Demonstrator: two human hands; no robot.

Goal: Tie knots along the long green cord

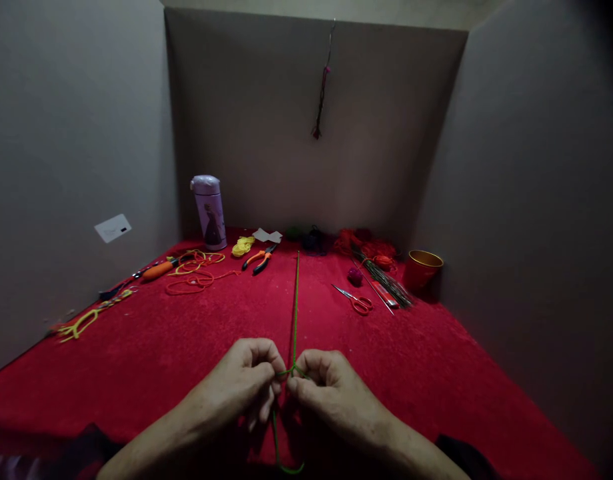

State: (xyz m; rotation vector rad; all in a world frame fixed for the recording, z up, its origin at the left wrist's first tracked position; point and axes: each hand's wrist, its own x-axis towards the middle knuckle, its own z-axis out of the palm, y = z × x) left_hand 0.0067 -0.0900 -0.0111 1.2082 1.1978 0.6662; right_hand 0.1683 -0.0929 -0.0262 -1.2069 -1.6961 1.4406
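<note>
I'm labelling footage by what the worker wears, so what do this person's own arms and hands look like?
The left hand and right hand are bare, with no glove, ring or watch visible. The forearms are uncovered too. Dark cloth, probably sleeves, shows beside them near the bottom edge; its details are too dim to tell.

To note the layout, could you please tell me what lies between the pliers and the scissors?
In the head view, the green cord runs between the pliers and the scissors.
</note>
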